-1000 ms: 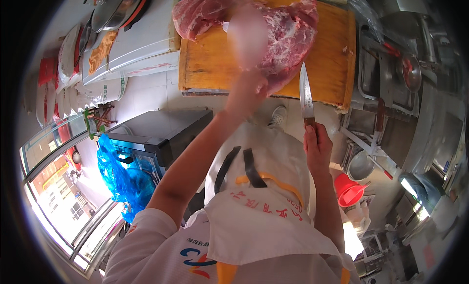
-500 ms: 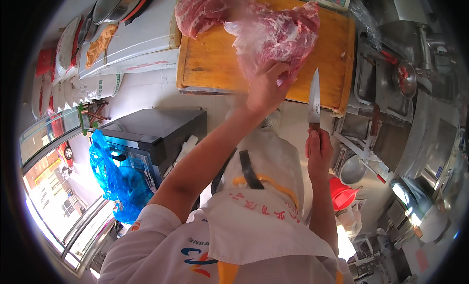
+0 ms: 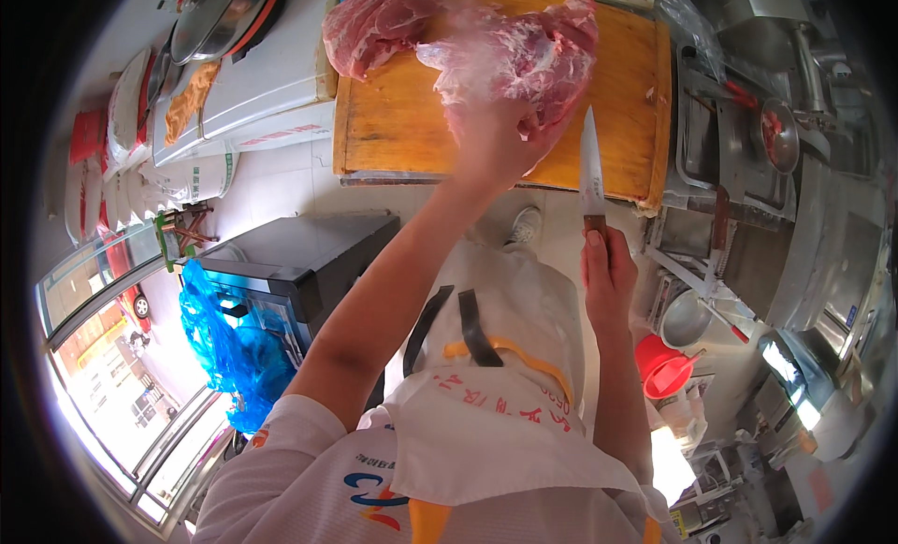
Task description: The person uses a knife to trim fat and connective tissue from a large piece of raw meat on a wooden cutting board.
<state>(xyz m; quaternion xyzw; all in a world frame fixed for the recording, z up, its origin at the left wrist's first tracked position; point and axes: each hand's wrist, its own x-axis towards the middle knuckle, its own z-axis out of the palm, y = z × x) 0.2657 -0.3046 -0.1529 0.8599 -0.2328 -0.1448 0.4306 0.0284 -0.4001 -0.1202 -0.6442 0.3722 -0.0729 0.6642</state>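
A large slab of raw meat (image 3: pixel 543 62), pink with white fat, lies on the wooden cutting board (image 3: pixel 622 86). My left hand (image 3: pixel 496 146) grips its near edge, the fingers bent against the meat; a hazy blur over this spot hides some of them. To the right, my right hand (image 3: pixel 610 268) is closed round the wooden handle of a kitchen knife (image 3: pixel 591 165). The blade points away from me, its tip over the board's near part and apart from the meat. At the board's far left corner rests a second piece of meat (image 3: pixel 374 29).
Left of the board stands a white appliance (image 3: pixel 267 72). Nearer is a dark cabinet (image 3: pixel 318 245) with a blue plastic bag (image 3: pixel 234 348) hanging at its front. On the right are metal trays (image 3: pixel 692 160), a bowl with red bits (image 3: pixel 776 137) and a red basin (image 3: pixel 662 366).
The whole view has shifted slightly, with the board and meat a little further up and left. My left hand keeps its hold on the meat; the knife is tilted slightly more to the left.
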